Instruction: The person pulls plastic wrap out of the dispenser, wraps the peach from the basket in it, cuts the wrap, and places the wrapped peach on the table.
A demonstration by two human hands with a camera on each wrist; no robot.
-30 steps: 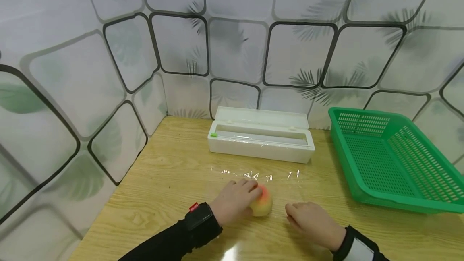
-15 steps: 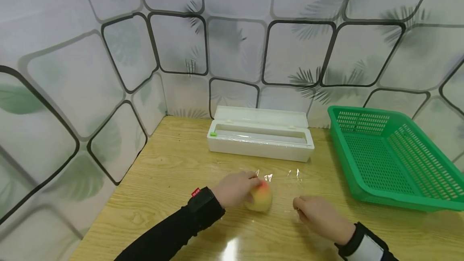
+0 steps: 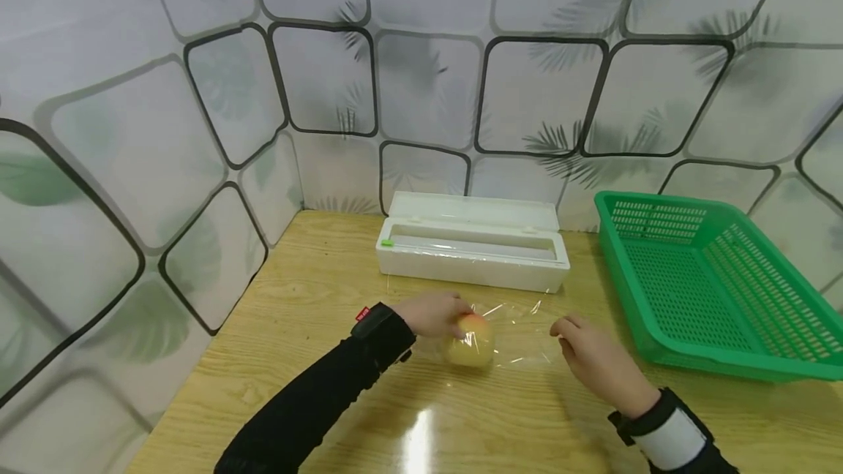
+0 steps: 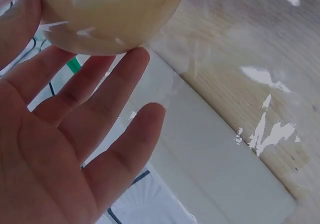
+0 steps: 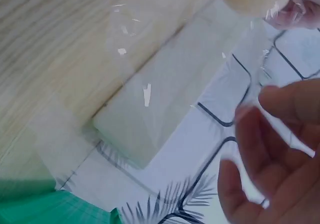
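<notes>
A yellow peach with a red blush is in my left hand, near the middle of the table in the head view. In the left wrist view, the thumb and some fingertips press against the peach from its side. Clear cling film stretches rightward from the peach, shiny with creases. Its right edge is pinched between the thumb and forefinger of my right hand. The right wrist view shows the film spread across the view, with the right hand's other fingers loosely curled.
Behind the hands stands a white cling film box, its lid raised and a small green slider at its left end. A green plastic basket sits at the right. The patterned wall covering borders the wooden table.
My left hand has shifted away from me with the peach, which has also moved slightly back. My right hand has moved right and back, drawing the film's edge outward and up.
</notes>
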